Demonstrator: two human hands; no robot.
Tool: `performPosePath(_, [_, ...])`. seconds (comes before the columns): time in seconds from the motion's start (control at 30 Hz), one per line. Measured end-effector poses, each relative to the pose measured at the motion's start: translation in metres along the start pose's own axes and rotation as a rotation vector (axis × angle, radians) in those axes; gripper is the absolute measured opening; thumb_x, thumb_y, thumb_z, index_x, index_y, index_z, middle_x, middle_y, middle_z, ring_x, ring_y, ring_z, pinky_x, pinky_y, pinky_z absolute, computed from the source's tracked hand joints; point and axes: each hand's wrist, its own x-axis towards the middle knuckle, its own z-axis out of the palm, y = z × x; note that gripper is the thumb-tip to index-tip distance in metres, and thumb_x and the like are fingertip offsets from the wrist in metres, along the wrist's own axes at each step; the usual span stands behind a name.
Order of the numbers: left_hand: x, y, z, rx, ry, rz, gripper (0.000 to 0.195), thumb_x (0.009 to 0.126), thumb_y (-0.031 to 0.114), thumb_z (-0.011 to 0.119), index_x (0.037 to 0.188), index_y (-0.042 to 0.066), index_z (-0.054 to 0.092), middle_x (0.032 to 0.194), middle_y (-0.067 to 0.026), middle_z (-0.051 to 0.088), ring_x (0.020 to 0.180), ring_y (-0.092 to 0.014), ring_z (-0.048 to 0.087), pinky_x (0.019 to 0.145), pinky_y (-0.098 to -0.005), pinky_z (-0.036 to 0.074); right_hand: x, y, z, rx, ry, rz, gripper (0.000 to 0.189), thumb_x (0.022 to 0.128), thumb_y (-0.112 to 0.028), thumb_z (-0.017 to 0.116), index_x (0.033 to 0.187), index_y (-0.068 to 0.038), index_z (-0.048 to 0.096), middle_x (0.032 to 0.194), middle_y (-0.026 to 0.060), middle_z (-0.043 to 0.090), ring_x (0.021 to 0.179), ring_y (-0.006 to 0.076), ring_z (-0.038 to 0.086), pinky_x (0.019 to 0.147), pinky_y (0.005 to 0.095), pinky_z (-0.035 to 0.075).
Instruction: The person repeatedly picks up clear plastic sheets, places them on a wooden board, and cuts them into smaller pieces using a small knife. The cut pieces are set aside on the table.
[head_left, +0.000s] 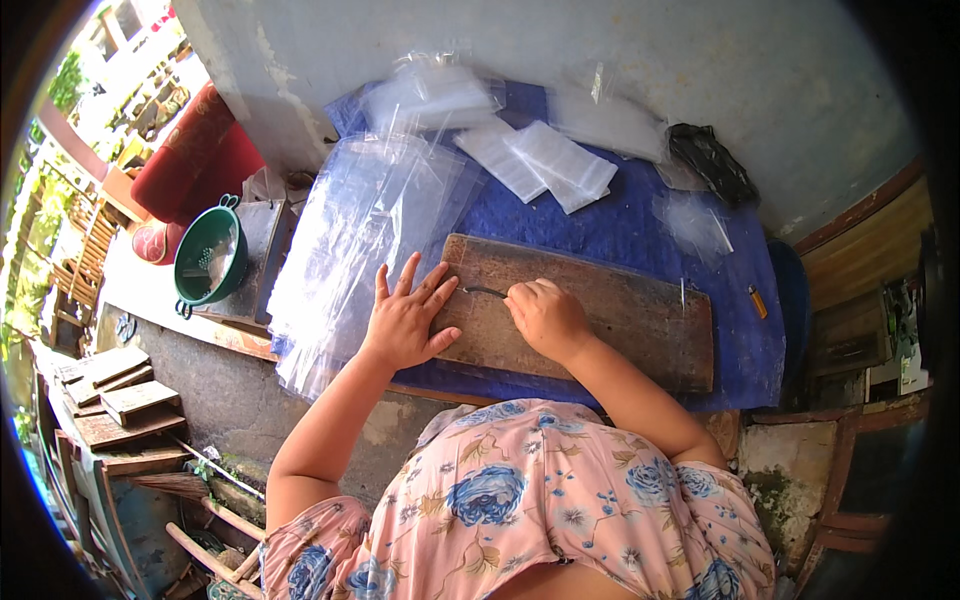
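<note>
My left hand lies flat with its fingers spread, over the left end of a worn wooden board and the edge of a clear plastic sheet. Between the fingers of my right hand is a thin, dark, curved tool. Its pale tip points left, close to my left fingertips; the end inside my fist is hidden. Clear plastic appears to cover part of the board. A large spread of glossy clear plastic sheets reaches left from the board.
Blue sheeting covers the table. Folded plastic packs, more plastic stacks and a black plastic bag lie towards the wall. An orange lighter rests at right. A green colander stands at left, near a red chair.
</note>
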Motion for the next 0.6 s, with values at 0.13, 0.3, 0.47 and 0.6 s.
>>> performPosePath(0.13, [0.0,0.001,0.0,0.011,-0.001,-0.001,0.073,0.088,0.064,0.036,0.141,0.014,0.044,0.149,-0.0055,0.037,0.143,-0.036,0.019,0.11,-0.0633,0.004,0.0,0.003,0.004,-0.05,0.063,-0.012,0.012,0.086,-0.018,0.062,0.081,-0.009,0.055,0.073,0.0082,0.063,0.073,0.0279,0.062,0.062,0.0397,0.052])
performPosePath(0.3, [0.0,0.0,0.0,0.014,-0.019,-0.001,0.074,0.087,0.064,0.037,0.141,0.014,0.043,0.15,-0.0062,0.036,0.143,-0.037,0.018,0.11,-0.0645,0.005,-0.004,0.005,0.008,-0.048,0.033,-0.005,0.013,0.087,-0.019,0.061,0.081,-0.009,0.055,0.073,0.0094,0.063,0.074,0.0283,0.062,0.061,0.0402,0.052])
performPosePath(0.47, [0.0,0.001,0.001,0.006,-0.014,-0.003,0.072,0.087,0.062,0.039,0.14,0.014,0.044,0.15,-0.0059,0.036,0.143,-0.036,0.018,0.11,-0.0633,0.006,-0.001,0.003,0.005,-0.049,0.08,0.023,0.012,0.087,-0.019,0.06,0.082,-0.009,0.055,0.072,0.0096,0.063,0.073,0.0285,0.062,0.061,0.0405,0.052])
performPosePath(0.6, [0.001,0.001,-0.001,0.013,-0.027,-0.001,0.073,0.087,0.063,0.036,0.142,0.014,0.041,0.151,-0.0069,0.033,0.143,-0.037,0.017,0.109,-0.0644,0.006,0.003,0.0,-0.011,0.072,0.195,0.081,0.01,0.088,-0.015,0.061,0.083,-0.007,0.056,0.073,0.0113,0.063,0.07,0.0272,0.063,0.059,0.0381,0.051])
